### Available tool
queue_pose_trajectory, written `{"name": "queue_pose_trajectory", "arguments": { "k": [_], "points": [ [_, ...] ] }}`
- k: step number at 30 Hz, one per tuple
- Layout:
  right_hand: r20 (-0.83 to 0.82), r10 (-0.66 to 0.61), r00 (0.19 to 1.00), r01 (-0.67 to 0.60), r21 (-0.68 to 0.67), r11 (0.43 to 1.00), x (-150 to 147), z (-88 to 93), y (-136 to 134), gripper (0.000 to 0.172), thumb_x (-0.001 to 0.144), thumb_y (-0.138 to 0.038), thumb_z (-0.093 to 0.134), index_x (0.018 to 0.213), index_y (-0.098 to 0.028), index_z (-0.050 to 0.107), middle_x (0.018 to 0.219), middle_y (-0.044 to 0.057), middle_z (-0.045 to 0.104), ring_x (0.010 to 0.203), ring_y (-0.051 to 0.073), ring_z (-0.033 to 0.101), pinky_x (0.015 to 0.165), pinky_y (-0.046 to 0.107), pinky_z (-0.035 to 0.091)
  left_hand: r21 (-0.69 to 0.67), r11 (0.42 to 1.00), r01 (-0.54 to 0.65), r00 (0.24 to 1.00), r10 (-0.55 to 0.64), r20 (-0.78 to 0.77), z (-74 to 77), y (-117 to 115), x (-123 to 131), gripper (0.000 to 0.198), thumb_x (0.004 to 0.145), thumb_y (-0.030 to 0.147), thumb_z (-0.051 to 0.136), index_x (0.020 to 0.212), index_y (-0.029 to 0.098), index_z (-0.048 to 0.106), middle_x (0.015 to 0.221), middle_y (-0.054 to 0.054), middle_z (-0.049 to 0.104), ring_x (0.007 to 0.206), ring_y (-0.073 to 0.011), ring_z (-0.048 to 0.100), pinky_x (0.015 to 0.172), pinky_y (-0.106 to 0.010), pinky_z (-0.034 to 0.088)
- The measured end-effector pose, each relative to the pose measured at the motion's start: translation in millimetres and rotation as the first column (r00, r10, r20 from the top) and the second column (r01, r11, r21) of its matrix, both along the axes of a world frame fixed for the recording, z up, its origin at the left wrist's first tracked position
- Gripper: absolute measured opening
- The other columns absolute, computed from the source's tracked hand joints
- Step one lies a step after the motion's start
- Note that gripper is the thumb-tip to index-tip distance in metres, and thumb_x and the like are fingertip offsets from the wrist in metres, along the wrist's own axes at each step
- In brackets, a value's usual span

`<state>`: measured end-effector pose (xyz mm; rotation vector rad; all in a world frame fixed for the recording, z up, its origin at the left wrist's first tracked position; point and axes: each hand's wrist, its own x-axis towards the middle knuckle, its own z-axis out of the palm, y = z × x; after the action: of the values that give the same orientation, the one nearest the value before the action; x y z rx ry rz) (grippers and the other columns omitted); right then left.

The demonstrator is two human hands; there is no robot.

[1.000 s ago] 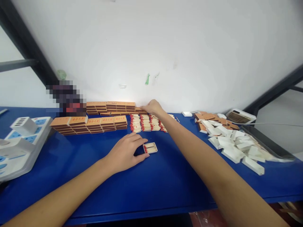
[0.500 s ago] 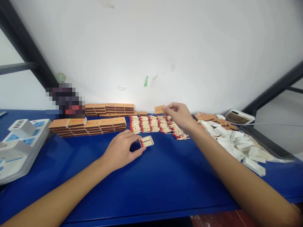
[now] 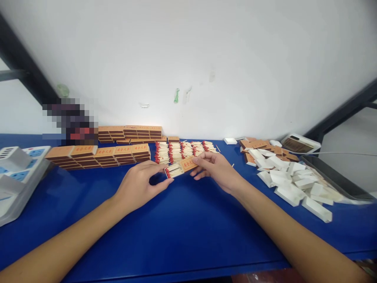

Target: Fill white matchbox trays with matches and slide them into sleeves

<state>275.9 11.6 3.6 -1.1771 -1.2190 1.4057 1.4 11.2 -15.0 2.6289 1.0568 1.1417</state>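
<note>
So right now the left hand (image 3: pixel 137 182) is pinching the left end of a little tray (image 3: pixel 174 170) of red-headed matches between thumb and fingers, and the right hand (image 3: pixel 219 171) has an orange sleeve (image 3: pixel 187 164) pinched by its far end, other fingers curled loose underneath. Both are held together over the blue table (image 3: pixel 176 228), just in front of the loose matches (image 3: pixel 173 151). The sleeve's mouth meets the tray's right end, but I can't tell if the tray is in at all; most of it is definitely showing, so I'd call this box loaded but not closed. As for progress, there's a decent front stack (image 3: pixel 100 155) of boxes on the left and a back stack (image 3: pixel 141 131) by the wall, which look finished to me, though I can't see inside. Plenty left, I reckon: the loose matches lie in several bunches, and white trays (image 3: pixel 288 181) and more orange sleeves (image 3: pixel 259 145) are heaped on the right.
</note>
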Motion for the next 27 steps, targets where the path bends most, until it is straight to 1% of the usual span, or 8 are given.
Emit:
{"name": "queue_pose_trajectory", "arguments": {
  "k": [5, 10, 13, 16, 18, 21, 24, 27],
  "points": [
    [0.02, 0.008, 1.0, -0.008, 0.014, 1.0, 0, -3.1, -1, 0.048, 0.071, -0.057, 0.096, 0.08, -0.018, 0.068, 0.077, 0.006, 0.078, 0.067, 0.018, 0.077, 0.062, 0.03, 0.067, 0.027, 1.0, -0.006, 1.0, 0.006, 0.014, 2.1, -1, 0, 0.034, 0.097, 0.041, 0.077, 0.121, 0.017, 0.079, 0.107, -0.008, 0.083, 0.094, -0.024, 0.08, 0.087, -0.038, 0.066],
    [0.023, -0.002, 1.0, 0.001, 0.039, 0.999, -1, -0.9, -2, 0.049, 0.072, -0.057, 0.095, 0.08, -0.019, 0.066, 0.076, 0.004, 0.077, 0.067, 0.019, 0.077, 0.061, 0.03, 0.066, 0.027, 1.0, 0.012, 0.999, -0.013, 0.047, 4.9, 1, -1, 0.033, 0.096, 0.043, 0.078, 0.119, 0.019, 0.08, 0.109, -0.007, 0.083, 0.095, -0.0227, 0.08, 0.09, -0.036, 0.066],
    [0.041, 0.032, 0.999, -0.033, 0.032, 0.999, -1, 0.8, -4, 0.05, 0.074, -0.06, 0.093, 0.08, -0.019, 0.063, 0.073, 0.003, 0.076, 0.064, 0.018, 0.077, 0.06, 0.03, 0.065, 0.027, 1.0, 0.003, 0.999, -0.004, 0.046, 5.2, 3, -3, 0.034, 0.096, 0.043, 0.078, 0.12, 0.018, 0.079, 0.11, -0.008, 0.083, 0.095, -0.0227, 0.08, 0.09, -0.036, 0.066],
    [0.07, 0.083, 0.994, -0.087, 0.047, 0.995, -2, 1.7, -6, 0.05, 0.078, -0.061, 0.09, 0.083, -0.021, 0.06, 0.069, 0.002, 0.075, 0.062, 0.018, 0.076, 0.06, 0.031, 0.065, 0.03, 0.999, 0.016, 0.999, -0.017, 0.034, 5.0, 4, -4, 0.036, 0.097, 0.043, 0.078, 0.122, 0.017, 0.079, 0.11, -0.008, 0.083, 0.097, -0.0229, 0.079, 0.092, -0.037, 0.066],
    [0.076, 0.082, 0.994, -0.088, 0.079, 0.993, -3, 1.5, -7, 0.049, 0.081, -0.06, 0.088, 0.092, -0.022, 0.059, 0.071, 0.0, 0.075, 0.062, 0.02, 0.077, 0.059, 0.032, 0.065, 0.028, 0.999, 0.035, 0.999, -0.036, 0.023, 4.5, 3, -4, 0.035, 0.097, 0.043, 0.078, 0.122, 0.018, 0.079, 0.111, -0.008, 0.083, 0.1, -0.0232, 0.079, 0.095, -0.038, 0.065],
    [0.087, 0.071, 0.994, -0.082, 0.119, 0.99, -7, -1.1, -10, 0.053, 0.085, -0.06, 0.085, 0.116, -0.024, 0.06, 0.079, 0.001, 0.077, 0.065, 0.022, 0.078, 0.06, 0.035, 0.066, 0.013, 0.999, 0.052, 0.999, -0.052, 0.015, 3.5, 3, -4, 0.035, 0.097, 0.044, 0.078, 0.123, 0.019, 0.079, 0.113, -0.008, 0.083, 0.101, -0.0232, 0.079, 0.095, -0.037, 0.064],
    [0.11, 0.151, 0.982, -0.165, 0.124, 0.978, -19, -5.2, -19, 0.063, 0.094, -0.065, 0.073, 0.138, -0.022, 0.062, 0.084, 0.004, 0.076, 0.069, 0.022, 0.078, 0.062, 0.036, 0.067, -0.007, 0.998, 0.062, 0.997, -0.061, 0.05, 3.5, 1, -2, 0.039, 0.096, 0.049, 0.078, 0.124, 0.021, 0.078, 0.11, -0.007, 0.084, 0.099, -0.0224, 0.079, 0.094, -0.036, 0.064],
    [0.112, 0.27, 0.956, -0.283, 0.128, 0.95, -35, -8.2, -34, 0.067, 0.103, -0.069, 0.055, 0.151, -0.022, 0.059, 0.087, 0.005, 0.074, 0.074, 0.021, 0.076, 0.057, 0.032, 0.064, -0.008, 0.995, 0.104, 0.991, -0.103, 0.081, 5.9, -4, 0, 0.05, 0.091, 0.056, 0.081, 0.128, 0.023, 0.075, 0.102, -0.005, 0.084, 0.094, -0.0223, 0.08, 0.092, -0.036, 0.064]
  ]
}}
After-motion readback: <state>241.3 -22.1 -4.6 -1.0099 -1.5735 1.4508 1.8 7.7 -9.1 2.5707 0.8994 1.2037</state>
